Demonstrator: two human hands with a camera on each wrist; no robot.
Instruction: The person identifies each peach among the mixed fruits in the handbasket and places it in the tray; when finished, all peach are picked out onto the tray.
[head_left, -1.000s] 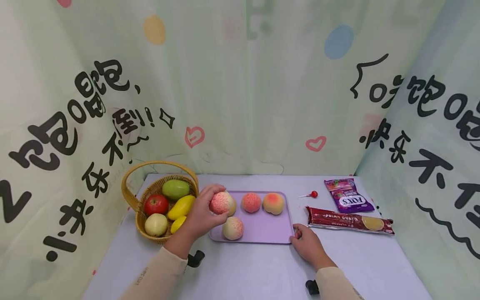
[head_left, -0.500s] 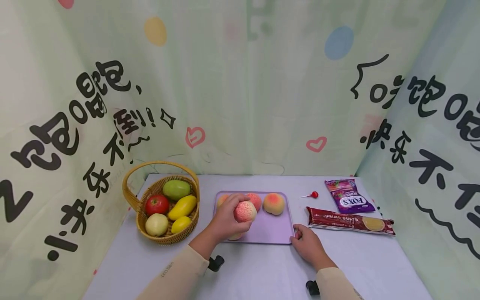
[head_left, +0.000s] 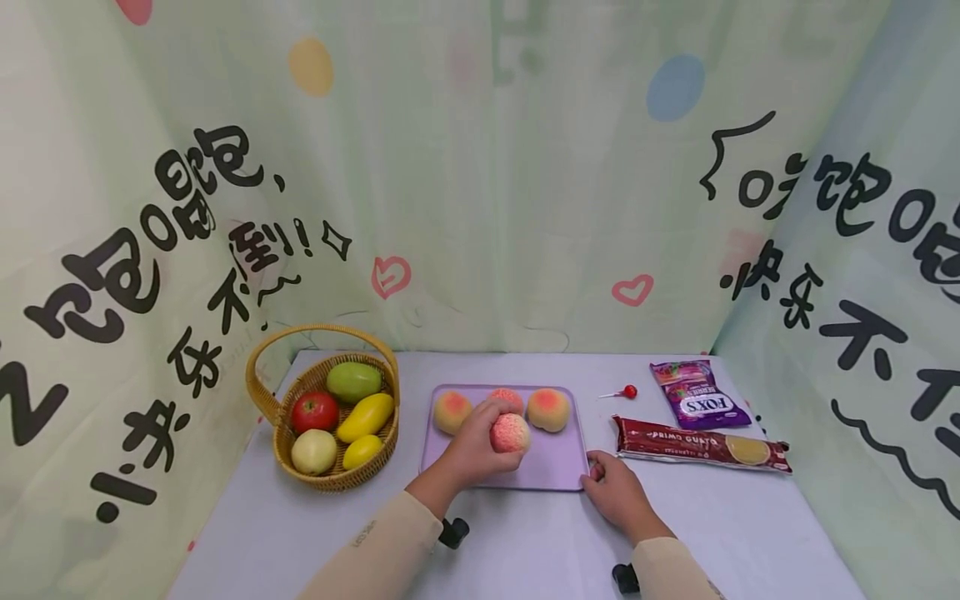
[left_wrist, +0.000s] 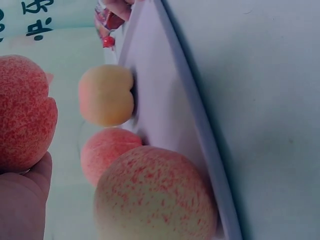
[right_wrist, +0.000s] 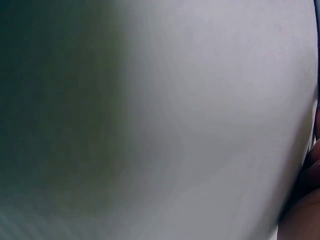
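Note:
Over the lilac tray (head_left: 547, 467), my left hand (head_left: 476, 450) grips a red-speckled peach (head_left: 511, 433), raised above the tray in the left wrist view. On the tray lie two orange-yellow peaches (head_left: 452, 412) and a pink peach (head_left: 506, 396) partly behind my fingers. Another speckled peach (left_wrist: 155, 200) rests near the tray's front edge in the left wrist view; my hand hides it from the head view. My right hand (head_left: 618, 492) holds the tray's front right corner with curled fingers. The right wrist view is mostly blurred, with fingers (right_wrist: 312, 170) at its edge.
Left of the tray stands a wicker basket (head_left: 337, 479) with a tall handle and several fruits, among them a red apple (head_left: 315, 412). To the right lie a lollipop (head_left: 628, 391), a purple snack bag (head_left: 701, 396) and a long red biscuit pack (head_left: 697, 443).
My left hand has carried the speckled peach rightward from the tray's left side to above its middle. An orange-yellow peach at the back left is uncovered. My right hand has stayed at the corner.

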